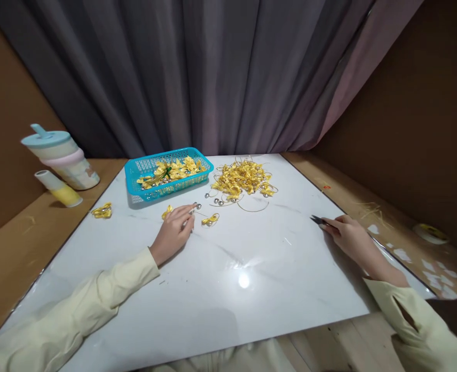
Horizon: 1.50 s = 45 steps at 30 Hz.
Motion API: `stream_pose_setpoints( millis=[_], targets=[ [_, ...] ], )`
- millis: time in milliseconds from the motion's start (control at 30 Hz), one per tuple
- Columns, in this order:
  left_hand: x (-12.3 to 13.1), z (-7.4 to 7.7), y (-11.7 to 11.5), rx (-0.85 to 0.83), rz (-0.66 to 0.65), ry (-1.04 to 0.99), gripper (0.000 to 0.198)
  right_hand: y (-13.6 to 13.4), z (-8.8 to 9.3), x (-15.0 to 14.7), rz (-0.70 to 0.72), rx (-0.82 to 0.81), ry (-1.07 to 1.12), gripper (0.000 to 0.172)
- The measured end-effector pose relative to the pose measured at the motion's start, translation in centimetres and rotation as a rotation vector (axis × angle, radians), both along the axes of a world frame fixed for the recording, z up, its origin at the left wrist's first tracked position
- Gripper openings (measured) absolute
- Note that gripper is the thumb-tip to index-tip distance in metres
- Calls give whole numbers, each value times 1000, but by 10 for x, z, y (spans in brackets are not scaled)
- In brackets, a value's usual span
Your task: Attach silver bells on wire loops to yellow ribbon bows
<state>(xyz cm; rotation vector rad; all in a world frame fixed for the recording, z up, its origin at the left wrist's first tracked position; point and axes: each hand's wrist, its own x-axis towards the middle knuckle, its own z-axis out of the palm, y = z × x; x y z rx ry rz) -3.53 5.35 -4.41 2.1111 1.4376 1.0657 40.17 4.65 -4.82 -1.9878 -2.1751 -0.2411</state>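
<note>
Fingers (184,212) of the left hand (173,233) lie close together, their tips touching a silver bead (196,205) on fine gold thread; whether they pinch it cannot be told. Fingers (331,223) of the right hand (346,235) are closed round a dark pointed tool (316,219), whose tip rests low over the board near its right edge.

Both hands rest on a glossy white marbled board (228,305). At its far edge stands a blue mesh basket (135,170) holding yellow ribbon bows. Just right of it lies a loose heap of bows (241,178), shiny satin yellow, tangled with gold thread loops and silver beads. A lidded tumbler (63,155) stands far left, off the board. One small yellow bow (210,219) lies just beside the left fingertips, flat, with folded loops. Another bow (167,211) peeps from behind that hand.
</note>
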Motion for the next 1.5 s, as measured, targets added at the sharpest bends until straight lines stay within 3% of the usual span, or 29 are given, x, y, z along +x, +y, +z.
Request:
stream_pose_setpoints(
  millis=[100,167,400,567,667,733,833,933,1067,1233,1500],
  targets=[
    [-15,-5,-3,63,28,138,20,5,-4,-9,13,27,-82,30],
    [-21,-7,-6,98,26,187,18,6,3,-30,67,8,-98,26],
    [-22,-7,-11,193,33,248,26,11,45,-173,615,-153,171,29],
    [-29,-7,-21,228,-25,233,24,30,32,-234,703,-120,132,31],
    [-32,-6,-26,202,-103,214,24,35,20,-243,737,-99,43,18],
    [-30,-4,-30,245,-109,192,17,33,18,-244,744,-95,90,21],
    [-18,3,-36,276,-16,112,4,24,22,-246,737,-148,415,21],
    [-5,7,-40,163,61,31,10,12,31,-252,667,-317,826,18],
    [2,3,-44,65,55,27,24,-1,37,-261,553,-578,1222,21],
    [-2,-2,-40,110,-5,107,13,-2,33,-259,491,-727,1397,23],
    [-4,-1,-37,113,-67,236,24,6,35,-258,421,-934,1703,23]
  ],
)
